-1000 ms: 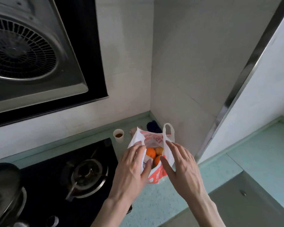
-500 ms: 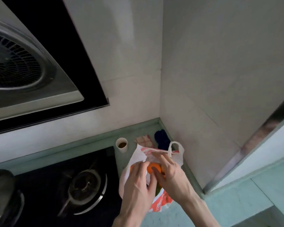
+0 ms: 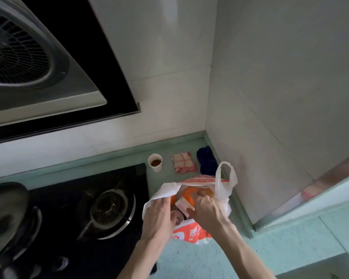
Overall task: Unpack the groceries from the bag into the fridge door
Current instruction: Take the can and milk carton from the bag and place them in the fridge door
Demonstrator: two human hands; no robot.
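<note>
white-and-orange plastic bag point(image 3: 191, 231), mouth open, oranges point(image 3: 186, 193) inside

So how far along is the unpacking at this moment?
Barely begun. Done: nothing visibly unpacked; no fridge is in view. In hand: the left hand holds the bag open at its rim on the counter, while the right hand reaches inside and grips a pink packet. Left: the oranges and the rest are still inside.

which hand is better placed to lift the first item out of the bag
Right. The right hand is already inside the bag, fingers on a pinkish packet beside the oranges; the left hand holds the rim open.
</note>
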